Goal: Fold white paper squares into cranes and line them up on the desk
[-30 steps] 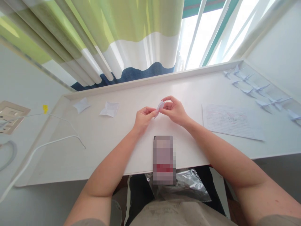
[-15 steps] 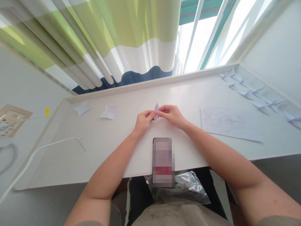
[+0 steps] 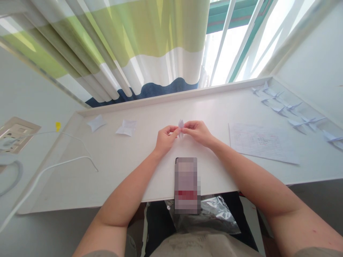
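Note:
Between my two hands, above the middle of the white desk, is a small folded piece of white paper [image 3: 181, 124], narrow and upright, with a pointed top. My left hand [image 3: 166, 138] pinches its left side between thumb and fingers. From the other side my right hand [image 3: 197, 132] grips it the same way, so the fingertips nearly meet and cover the paper's middle. Nearer to me, below both hands, lies a phone [image 3: 187, 185] with a blurred-out screen.
Two folded papers [image 3: 126, 127] rest on the left of the desk [image 3: 128, 171]. A printed sheet [image 3: 262, 142] lies to the right, and several folded paper shapes [image 3: 292, 106] line the right edge. A white cable [image 3: 66, 162] crosses the left side. Clear plastic [image 3: 219, 214] sits on my lap.
The folded paper has turned slightly and its tip looks shorter and wider. Both hands keep their pinch on it. The whole view has shifted a little.

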